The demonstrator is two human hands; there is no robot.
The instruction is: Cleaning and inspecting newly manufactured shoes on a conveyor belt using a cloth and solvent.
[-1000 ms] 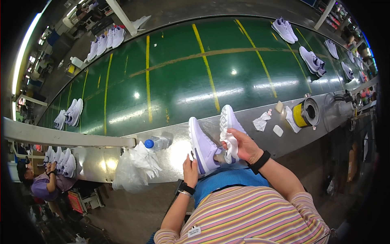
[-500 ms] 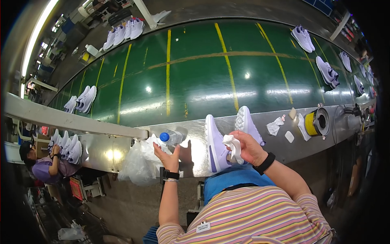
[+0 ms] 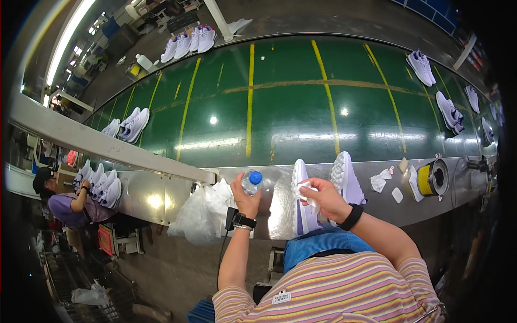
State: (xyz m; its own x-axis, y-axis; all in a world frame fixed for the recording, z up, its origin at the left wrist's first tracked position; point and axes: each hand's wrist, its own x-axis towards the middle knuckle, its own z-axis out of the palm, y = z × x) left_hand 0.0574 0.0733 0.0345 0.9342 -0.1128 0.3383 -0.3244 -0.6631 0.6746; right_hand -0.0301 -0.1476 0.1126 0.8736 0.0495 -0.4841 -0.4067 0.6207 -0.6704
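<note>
Starting from my left, a plastic bag [image 3: 195, 218] sits bunched on the surface [image 3: 141, 192], just beside my left wrist; I suspect a careless sweep of that arm could snag it. The fingers of my left hand [image 3: 247, 202] are curled about a blue-capped clear bottle [image 3: 252, 185] (its capped end points up toward me, and I cannot tell whether its base is off the surface), so a loose hold could let it slip or tip. Farther right, the fingers of my right hand [image 3: 331, 202] pinch a crumpled white cloth [image 3: 308, 195]; if it sagged, it could smear the left shoe [image 3: 299, 173], and my knuckles might shove the right shoe [image 3: 350, 178].

As for where things lie, the bottle is between my left thumb and the other fingers. The cloth is at my right fingertips, over the left shoe, though I cannot tell whether it touches. That shoe stands between the bottle and the right shoe, partly hidden by my right hand; the right shoe is just beyond my knuckles.
</note>
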